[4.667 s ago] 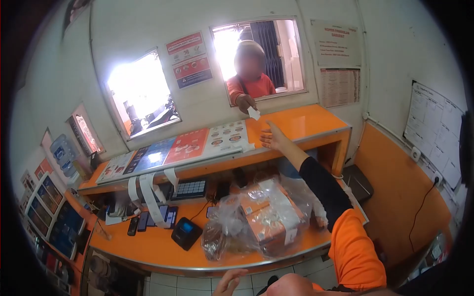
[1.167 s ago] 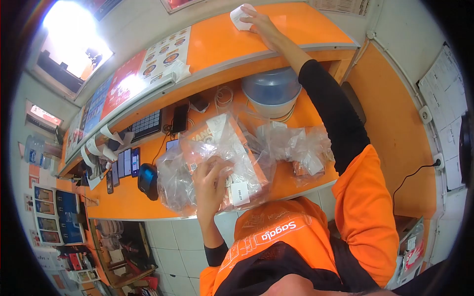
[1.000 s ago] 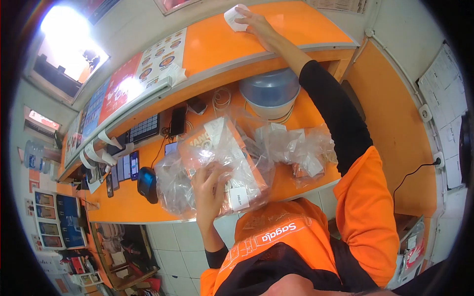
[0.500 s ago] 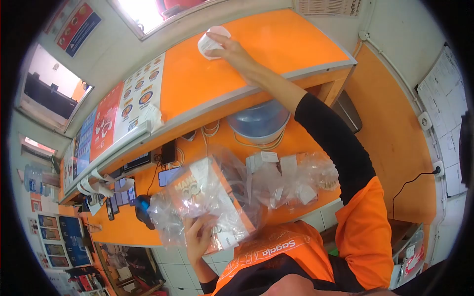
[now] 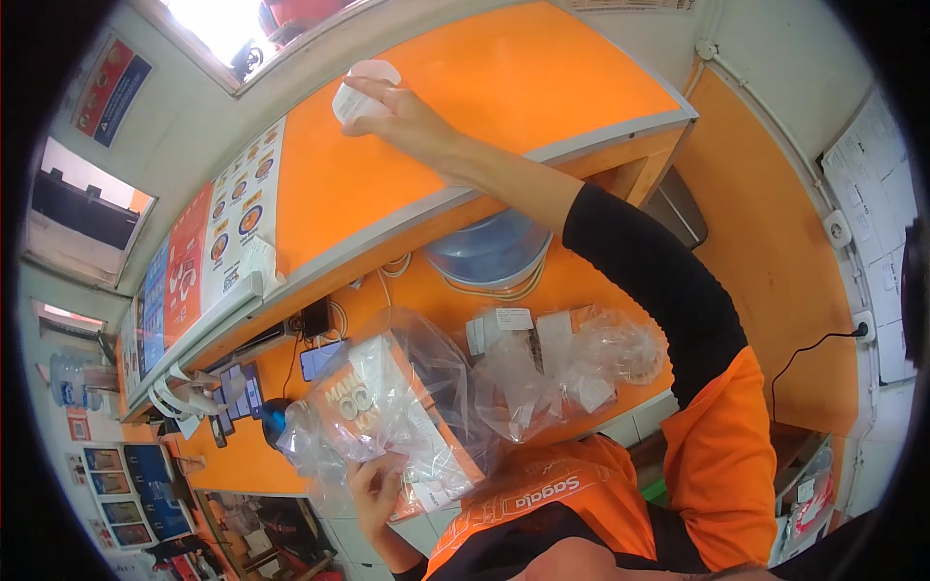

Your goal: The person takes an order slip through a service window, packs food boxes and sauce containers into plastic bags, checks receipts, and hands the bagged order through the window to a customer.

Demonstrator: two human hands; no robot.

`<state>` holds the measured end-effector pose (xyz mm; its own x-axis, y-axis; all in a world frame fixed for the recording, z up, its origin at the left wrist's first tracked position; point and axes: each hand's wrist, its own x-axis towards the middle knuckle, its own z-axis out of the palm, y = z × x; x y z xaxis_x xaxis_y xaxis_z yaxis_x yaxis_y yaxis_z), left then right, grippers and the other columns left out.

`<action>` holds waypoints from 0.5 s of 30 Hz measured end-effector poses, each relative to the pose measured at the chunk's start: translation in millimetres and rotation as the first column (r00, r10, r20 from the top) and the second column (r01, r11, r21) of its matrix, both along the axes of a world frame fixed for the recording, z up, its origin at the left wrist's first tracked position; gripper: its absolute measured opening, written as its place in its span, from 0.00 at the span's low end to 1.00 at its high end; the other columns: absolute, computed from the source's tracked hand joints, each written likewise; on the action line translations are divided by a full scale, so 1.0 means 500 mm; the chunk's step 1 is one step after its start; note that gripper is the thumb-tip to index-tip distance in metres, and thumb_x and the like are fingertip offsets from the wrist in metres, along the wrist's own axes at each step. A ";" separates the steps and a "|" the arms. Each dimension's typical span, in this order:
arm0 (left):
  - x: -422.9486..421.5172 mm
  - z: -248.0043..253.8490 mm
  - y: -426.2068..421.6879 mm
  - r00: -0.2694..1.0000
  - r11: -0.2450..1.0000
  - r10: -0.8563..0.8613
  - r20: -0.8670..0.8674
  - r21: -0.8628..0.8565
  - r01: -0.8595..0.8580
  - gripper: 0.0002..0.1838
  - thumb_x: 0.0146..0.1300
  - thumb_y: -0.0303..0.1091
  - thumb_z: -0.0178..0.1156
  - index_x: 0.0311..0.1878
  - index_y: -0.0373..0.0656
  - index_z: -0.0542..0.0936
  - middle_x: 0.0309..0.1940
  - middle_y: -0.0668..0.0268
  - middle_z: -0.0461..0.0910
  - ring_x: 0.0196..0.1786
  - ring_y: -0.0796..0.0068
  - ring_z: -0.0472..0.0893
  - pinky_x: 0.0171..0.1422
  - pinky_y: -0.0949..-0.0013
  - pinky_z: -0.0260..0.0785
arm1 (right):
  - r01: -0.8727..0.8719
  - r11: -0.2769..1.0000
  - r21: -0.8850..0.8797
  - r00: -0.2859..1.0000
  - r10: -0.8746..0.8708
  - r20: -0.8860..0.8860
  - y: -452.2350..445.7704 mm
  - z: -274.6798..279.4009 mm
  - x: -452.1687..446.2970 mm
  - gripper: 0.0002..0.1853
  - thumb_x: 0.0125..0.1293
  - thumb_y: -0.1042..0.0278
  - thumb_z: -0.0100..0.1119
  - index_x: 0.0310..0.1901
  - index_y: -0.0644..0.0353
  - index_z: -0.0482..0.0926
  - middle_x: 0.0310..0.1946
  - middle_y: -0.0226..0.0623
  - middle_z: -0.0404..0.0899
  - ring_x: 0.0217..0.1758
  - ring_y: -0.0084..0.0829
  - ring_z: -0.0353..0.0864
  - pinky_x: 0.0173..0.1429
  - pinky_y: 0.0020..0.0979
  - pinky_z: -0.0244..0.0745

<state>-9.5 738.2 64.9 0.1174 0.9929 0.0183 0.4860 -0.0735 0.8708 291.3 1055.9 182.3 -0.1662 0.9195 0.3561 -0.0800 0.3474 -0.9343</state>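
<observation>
At the upper counter, my right hand (image 5: pixel 392 116) is closed on a curled white paper slip (image 5: pixel 360 85) with faint print, over the bare orange top. My left hand (image 5: pixel 376 492) grips the near side of a clear plastic bag (image 5: pixel 436 353). Inside that bag is an orange and white printed food box (image 5: pixel 397 412), tilted over the lower counter. Beside it, to the right, lie more clear plastic bags (image 5: pixel 528 382) with white slips on them.
An orange upper counter (image 5: pixel 465 68) with a metal edge overhangs the lower one. Beneath it are a blue water jug (image 5: pixel 489 247), a phone (image 5: pixel 323 360) and cables. Menu sheets (image 5: pixel 247 208) cover the counter's left part. A black plug (image 5: pixel 860 330) sits in the right wall.
My right hand has moved left along the upper counter with the paper slip. My left hand and the bagged box have shifted slightly left and down in the view.
</observation>
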 end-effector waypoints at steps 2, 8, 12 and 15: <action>0.013 0.010 0.002 0.998 0.998 0.056 0.006 -0.007 -0.056 0.13 0.50 0.18 0.58 0.42 0.34 0.78 0.38 0.67 0.70 0.36 0.78 0.73 0.39 0.76 0.65 | -0.013 1.000 -0.009 1.000 0.014 0.015 0.018 -0.013 -0.004 0.40 0.56 0.58 0.60 0.70 0.57 0.56 0.70 0.45 0.55 0.71 0.40 0.58 0.71 0.34 0.55; 0.012 0.010 -0.002 0.995 0.996 0.090 -0.047 -0.015 -0.090 0.13 0.49 0.16 0.57 0.41 0.34 0.78 0.37 0.67 0.71 0.35 0.80 0.73 0.37 0.77 0.65 | 0.043 0.996 0.080 0.972 -0.061 0.229 0.050 -0.021 -0.016 0.42 0.57 0.56 0.60 0.71 0.53 0.54 0.73 0.42 0.48 0.70 0.39 0.59 0.72 0.36 0.55; 0.013 0.014 0.001 0.994 0.996 0.088 -0.063 -0.028 -0.090 0.13 0.49 0.16 0.57 0.40 0.34 0.79 0.36 0.68 0.71 0.32 0.81 0.73 0.35 0.78 0.64 | 0.055 0.991 0.123 0.967 -0.084 0.241 0.079 -0.031 -0.029 0.47 0.53 0.53 0.58 0.72 0.59 0.49 0.74 0.39 0.46 0.75 0.42 0.49 0.72 0.54 0.37; 0.021 0.022 0.002 0.995 0.994 0.091 -0.025 -0.057 -0.093 0.13 0.49 0.15 0.57 0.40 0.34 0.79 0.34 0.69 0.70 0.31 0.81 0.73 0.33 0.78 0.64 | 0.141 0.940 0.309 0.939 -0.226 0.258 0.115 -0.036 -0.045 0.49 0.53 0.54 0.58 0.73 0.60 0.45 0.75 0.39 0.43 0.75 0.41 0.49 0.70 0.58 0.43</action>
